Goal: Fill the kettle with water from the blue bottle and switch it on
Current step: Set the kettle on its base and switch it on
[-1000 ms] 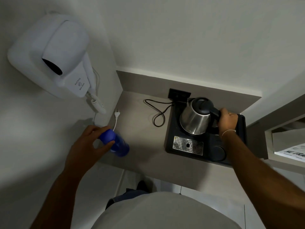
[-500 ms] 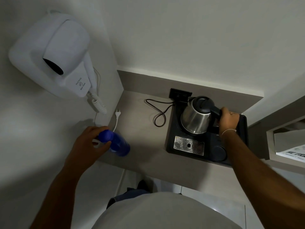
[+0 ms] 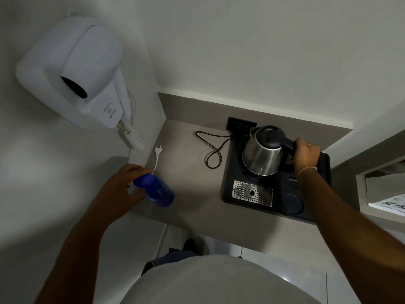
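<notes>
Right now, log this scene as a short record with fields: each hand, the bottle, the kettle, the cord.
left hand: wrapped around the top of the blue bottle
right hand: gripping the kettle by its black handle
blue bottle: on the counter, near the left wall
kettle: steel, lid shut, on the black tray
kettle cord: looped on the counter, runs toward the black socket plate
white plug: lying loose on the counter
</notes>
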The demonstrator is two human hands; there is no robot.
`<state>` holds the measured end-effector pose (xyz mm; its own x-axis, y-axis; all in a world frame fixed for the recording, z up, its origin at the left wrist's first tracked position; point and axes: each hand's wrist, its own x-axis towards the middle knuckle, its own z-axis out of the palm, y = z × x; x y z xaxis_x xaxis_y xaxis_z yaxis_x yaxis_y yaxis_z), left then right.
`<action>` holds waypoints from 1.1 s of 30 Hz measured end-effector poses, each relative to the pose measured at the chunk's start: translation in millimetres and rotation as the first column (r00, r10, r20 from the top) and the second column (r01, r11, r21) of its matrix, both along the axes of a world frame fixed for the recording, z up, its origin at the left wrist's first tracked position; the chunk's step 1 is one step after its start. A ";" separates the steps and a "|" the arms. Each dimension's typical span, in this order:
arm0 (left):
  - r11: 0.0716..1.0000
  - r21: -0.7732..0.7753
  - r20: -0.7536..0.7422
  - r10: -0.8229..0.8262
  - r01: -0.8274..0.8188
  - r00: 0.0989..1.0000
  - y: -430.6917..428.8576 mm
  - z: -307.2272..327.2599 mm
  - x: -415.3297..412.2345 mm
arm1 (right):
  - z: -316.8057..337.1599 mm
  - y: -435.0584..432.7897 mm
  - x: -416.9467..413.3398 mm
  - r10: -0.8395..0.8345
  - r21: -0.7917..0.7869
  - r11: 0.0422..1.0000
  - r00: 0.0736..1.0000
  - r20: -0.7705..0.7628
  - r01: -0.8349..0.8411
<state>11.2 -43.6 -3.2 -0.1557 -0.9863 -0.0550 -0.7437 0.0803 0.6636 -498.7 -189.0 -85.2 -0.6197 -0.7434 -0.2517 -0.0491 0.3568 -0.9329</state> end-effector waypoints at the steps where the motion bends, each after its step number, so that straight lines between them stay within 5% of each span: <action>1: 1.000 0.001 0.003 -0.002 0.002 1.000 -0.1 0.1 0.1 | 0.2 -1.1 -0.7 0.005 0.001 1.000 1.000 0.000 -0.005; 33: 0.996 -0.027 0.066 0.088 -0.086 0.994 5.5 5.6 -9.8 | -10.9 -29.0 -9.9 0.142 -0.032 0.989 0.990 0.009 -0.141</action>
<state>1.4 -38.1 2.3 -0.0657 -0.9971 -0.0388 -0.7914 0.0284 0.6106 -508.5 -218.1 -96.0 -0.5049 -0.8310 -0.2334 -0.0860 0.3175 -0.9443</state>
